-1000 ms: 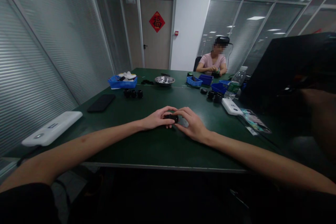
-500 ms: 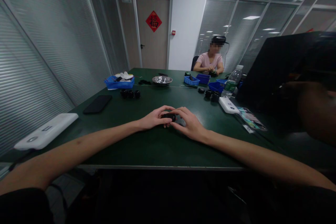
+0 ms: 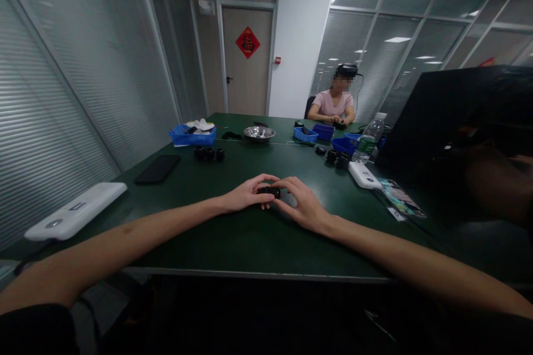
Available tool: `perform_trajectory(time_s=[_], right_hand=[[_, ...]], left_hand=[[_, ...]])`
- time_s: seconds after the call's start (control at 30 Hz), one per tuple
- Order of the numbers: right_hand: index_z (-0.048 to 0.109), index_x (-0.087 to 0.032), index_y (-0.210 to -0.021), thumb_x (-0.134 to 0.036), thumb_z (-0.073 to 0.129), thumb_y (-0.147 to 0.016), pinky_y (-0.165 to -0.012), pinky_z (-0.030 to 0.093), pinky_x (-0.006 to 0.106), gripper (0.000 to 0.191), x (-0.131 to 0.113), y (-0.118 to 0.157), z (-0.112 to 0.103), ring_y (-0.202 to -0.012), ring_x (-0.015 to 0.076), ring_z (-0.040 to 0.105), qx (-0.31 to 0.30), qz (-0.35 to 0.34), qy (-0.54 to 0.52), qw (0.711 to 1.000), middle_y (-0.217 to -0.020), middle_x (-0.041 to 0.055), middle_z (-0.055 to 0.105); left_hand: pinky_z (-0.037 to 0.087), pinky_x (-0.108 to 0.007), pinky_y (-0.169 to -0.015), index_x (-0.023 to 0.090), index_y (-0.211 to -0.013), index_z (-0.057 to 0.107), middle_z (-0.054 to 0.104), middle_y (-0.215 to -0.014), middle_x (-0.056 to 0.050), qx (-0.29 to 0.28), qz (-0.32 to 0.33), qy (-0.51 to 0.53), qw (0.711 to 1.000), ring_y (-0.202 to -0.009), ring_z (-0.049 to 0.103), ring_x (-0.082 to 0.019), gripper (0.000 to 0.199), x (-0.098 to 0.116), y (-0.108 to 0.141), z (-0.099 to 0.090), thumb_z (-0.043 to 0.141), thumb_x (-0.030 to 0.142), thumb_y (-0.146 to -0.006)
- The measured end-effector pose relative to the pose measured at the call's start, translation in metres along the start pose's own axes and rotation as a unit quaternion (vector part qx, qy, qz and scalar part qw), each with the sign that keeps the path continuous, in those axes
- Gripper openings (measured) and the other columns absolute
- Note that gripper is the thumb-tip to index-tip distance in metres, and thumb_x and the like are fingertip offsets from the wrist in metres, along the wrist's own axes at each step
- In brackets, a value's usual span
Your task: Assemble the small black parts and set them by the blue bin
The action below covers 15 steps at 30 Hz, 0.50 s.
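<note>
A small, dark, rounded cylindrical part [image 3: 271,192] lies between my two hands, just above the green table [image 3: 233,244]. My left hand [image 3: 249,193] is closed round its left end, thumb along the near side and fingers behind. From the right, my right hand [image 3: 303,203] pinches the same part, with fingertips on its far side and the thumb on its near side. Fingers cover much of the part, and its exact kind cannot be made out.
Several black cylindrical parts stand in a left group [image 3: 209,153] and a right group [image 3: 337,157]. Farther back are a blue basket [image 3: 192,137], a metal bowl [image 3: 259,133] and blue trays [image 3: 323,132]. A water bottle [image 3: 368,141] and white power bank [image 3: 363,175] stand right. A co-worker [image 3: 333,104] sits opposite.
The whole view has shifted slightly, so the scene sits a little lower. Both hands keep their hold on the dark part, with hardly any change in finger position.
</note>
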State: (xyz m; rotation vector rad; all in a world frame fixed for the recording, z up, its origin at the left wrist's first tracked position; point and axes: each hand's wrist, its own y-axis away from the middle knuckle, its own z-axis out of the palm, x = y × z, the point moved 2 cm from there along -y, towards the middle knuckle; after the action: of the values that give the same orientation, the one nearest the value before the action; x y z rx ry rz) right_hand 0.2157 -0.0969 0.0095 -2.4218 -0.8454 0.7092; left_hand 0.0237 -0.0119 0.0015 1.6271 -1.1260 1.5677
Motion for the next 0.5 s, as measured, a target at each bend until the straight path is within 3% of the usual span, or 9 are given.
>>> perform_trajectory(time_s=[0.17, 0.3, 0.5], right_hand=[[0.057, -0.025, -0.128, -0.016, 0.063, -0.094, -0.097, 0.053, 0.045, 0.035, -0.0003, 0.0, 0.0025, -0.113, 0.0254, 0.059, 0.001, -0.022, -0.02, 1.0, -0.125, 0.0095, 0.06], [0.053, -0.026, -0.134, -0.023, 0.07, -0.092, -0.097, 0.052, 0.047, 0.045, -0.0014, -0.0013, 0.0026, -0.114, 0.0272, 0.058, 0.006, 0.001, -0.014, 1.0, -0.124, 0.0095, 0.06], [0.058, -0.026, -0.127, -0.022, 0.064, -0.096, -0.095, 0.054, 0.045, 0.031, 0.0002, -0.001, 0.0029, -0.11, 0.0256, 0.06, 0.003, -0.011, -0.027, 1.0, -0.12, 0.0087, 0.061]], left_hand=[[0.051, -0.031, -0.074, 0.017, -0.138, 0.045, 0.062, -0.104, -0.005, -0.003, 0.001, 0.003, 1.0, -0.081, 0.064, -0.014, 0.058, -0.0018, -0.0013, 0.0002, 0.073, 0.034, -0.09], [0.051, -0.03, -0.073, 0.018, -0.137, 0.047, 0.062, -0.114, -0.008, 0.001, 0.014, 0.002, 1.0, -0.082, 0.063, -0.013, 0.055, -0.0039, -0.0025, -0.0007, 0.074, 0.033, -0.09], [0.051, -0.031, -0.075, 0.018, -0.138, 0.044, 0.061, -0.114, -0.007, -0.01, 0.007, 0.006, 1.0, -0.083, 0.063, -0.013, 0.057, -0.0023, -0.0012, -0.0006, 0.073, 0.033, -0.091]])
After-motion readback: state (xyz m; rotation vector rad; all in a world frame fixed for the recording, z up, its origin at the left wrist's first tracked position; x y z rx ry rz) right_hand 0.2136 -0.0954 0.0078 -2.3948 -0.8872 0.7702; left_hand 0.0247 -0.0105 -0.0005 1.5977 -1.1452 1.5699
